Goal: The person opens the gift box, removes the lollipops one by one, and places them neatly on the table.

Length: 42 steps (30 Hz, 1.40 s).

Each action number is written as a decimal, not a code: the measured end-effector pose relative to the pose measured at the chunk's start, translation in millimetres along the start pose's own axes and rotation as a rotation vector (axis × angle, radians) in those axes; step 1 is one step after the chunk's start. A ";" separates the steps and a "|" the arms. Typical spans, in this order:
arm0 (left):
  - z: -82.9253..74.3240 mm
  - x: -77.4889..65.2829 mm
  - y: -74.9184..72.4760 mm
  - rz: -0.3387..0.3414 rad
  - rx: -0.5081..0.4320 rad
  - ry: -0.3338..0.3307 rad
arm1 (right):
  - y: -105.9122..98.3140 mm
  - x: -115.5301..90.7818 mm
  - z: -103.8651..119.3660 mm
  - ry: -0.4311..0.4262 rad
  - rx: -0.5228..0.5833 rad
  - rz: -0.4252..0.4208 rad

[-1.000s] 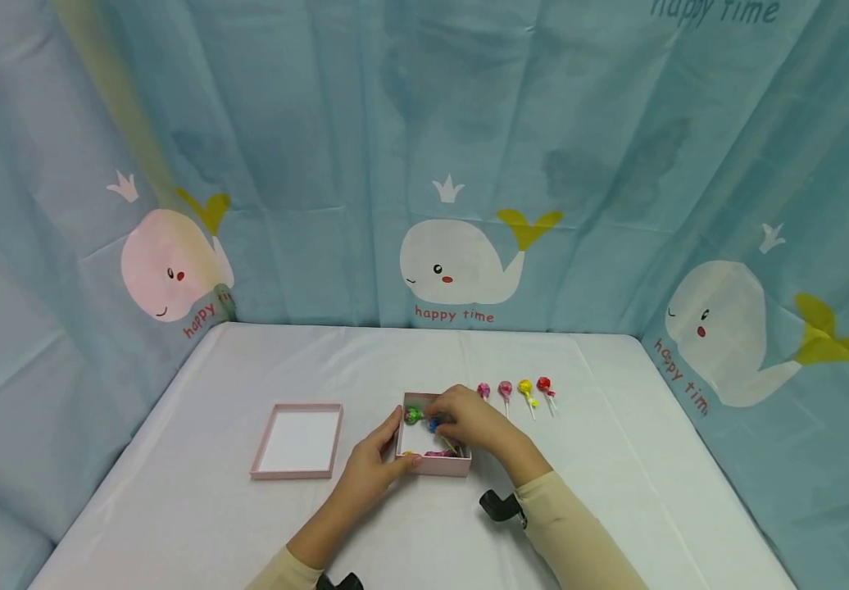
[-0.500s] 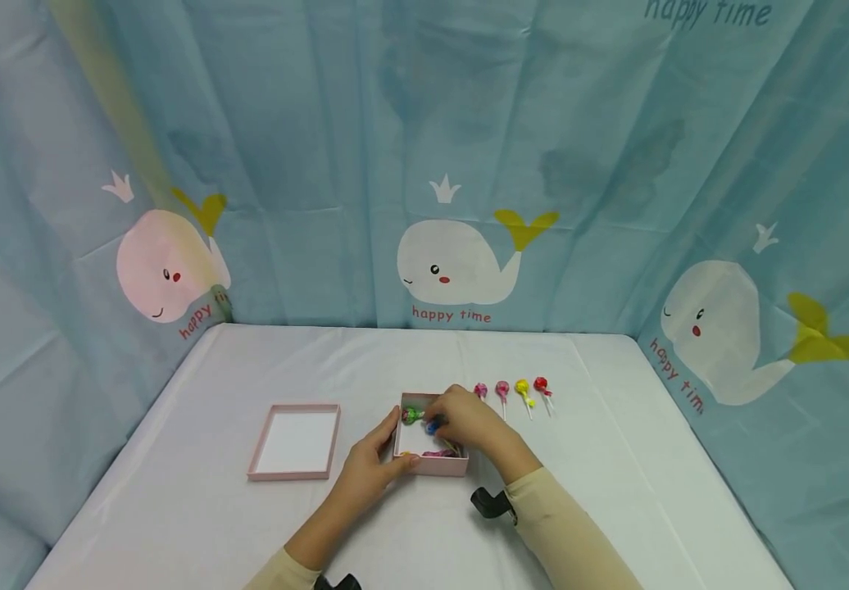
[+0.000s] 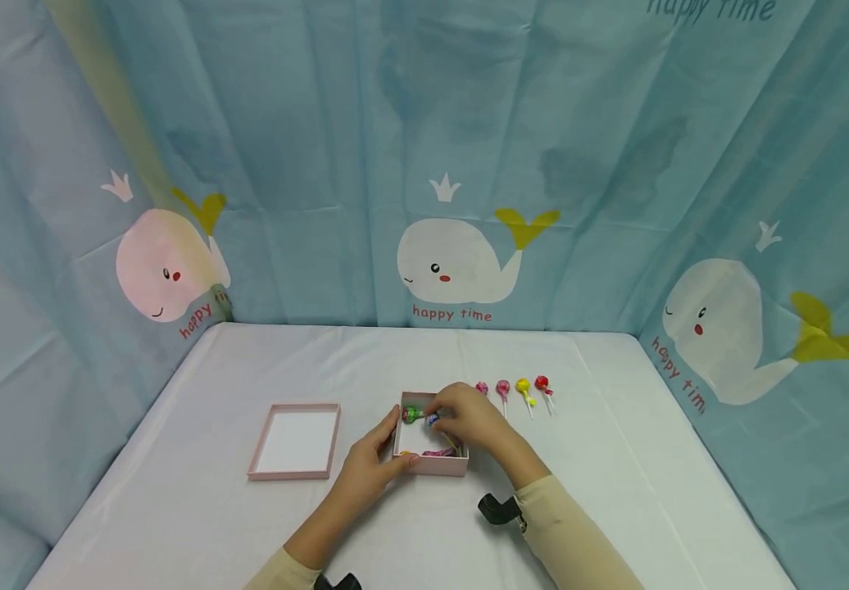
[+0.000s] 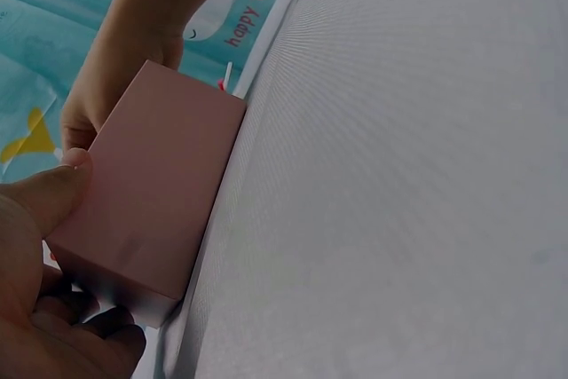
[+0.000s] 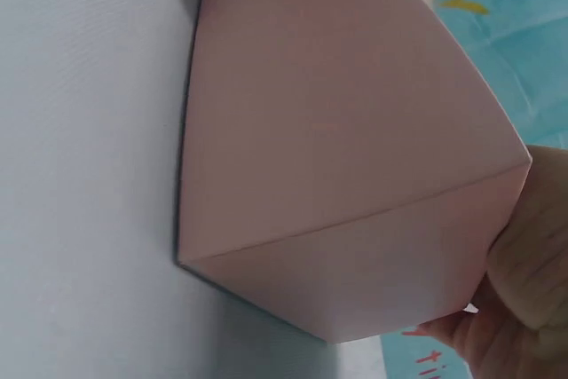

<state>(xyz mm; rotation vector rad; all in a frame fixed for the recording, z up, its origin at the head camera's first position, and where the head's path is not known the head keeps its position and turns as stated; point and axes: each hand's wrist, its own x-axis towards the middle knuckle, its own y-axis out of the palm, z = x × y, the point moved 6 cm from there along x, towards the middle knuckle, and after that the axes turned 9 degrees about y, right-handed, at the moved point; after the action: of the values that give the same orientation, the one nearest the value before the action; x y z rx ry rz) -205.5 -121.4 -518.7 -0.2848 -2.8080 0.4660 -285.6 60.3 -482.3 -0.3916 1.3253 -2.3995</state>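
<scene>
In the head view an open pink box (image 3: 442,467) stands on the table. My left hand (image 3: 371,465) grips its left side, thumb over the near wall. The left wrist view shows the left thumb (image 4: 53,193) near the top edge of the wall. My right hand (image 3: 472,422) reaches in over the right wall and pinches a blue lollipop (image 3: 432,419), its stick mostly hidden by the fingers. A green lollipop (image 3: 410,414) lies in the back left corner, and a pink-purple one (image 3: 438,452) along the near wall. Only the box's outside shows in the right wrist view.
A shallow pink lid (image 3: 295,441) with a white inside lies left of the box. Behind the right hand several lollipops, among them a yellow one (image 3: 523,385) and a red one (image 3: 542,383), form a row. A blue whale-print curtain (image 3: 321,205) surrounds the table.
The blue lollipop's head has shifted slightly toward the back of the box with my right fingers. My left hand and the box stay in place.
</scene>
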 end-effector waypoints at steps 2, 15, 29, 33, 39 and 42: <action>0.3 0.6 0.0 0.005 -0.003 0.001 | -4.6 -2.2 -0.5 -0.016 0.048 -0.044; 1.0 3.9 -1.4 -0.011 0.012 0.008 | -46.8 -19.9 0.1 0.022 0.274 -0.250; -1.3 3.1 -1.4 -0.009 0.016 -0.002 | -93.1 -66.4 -10.7 0.008 0.274 -0.292; 0.4 3.1 -1.3 -0.011 0.007 -0.005 | -103.3 -79.3 -16.1 -0.010 0.241 -0.321; 3.2 1.0 0.4 -0.014 0.001 -0.016 | -115.7 -93.8 -31.8 0.000 0.210 -0.350; 3.7 -0.6 2.1 -0.007 -0.014 -0.017 | -122.3 -100.4 -41.5 0.028 0.209 -0.368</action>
<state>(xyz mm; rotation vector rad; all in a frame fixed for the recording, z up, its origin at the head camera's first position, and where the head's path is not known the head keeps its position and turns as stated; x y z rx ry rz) -205.8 -120.7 -522.9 -0.2745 -2.8288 0.4494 -235.6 196.0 -405.9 -0.5859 1.0729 -2.8212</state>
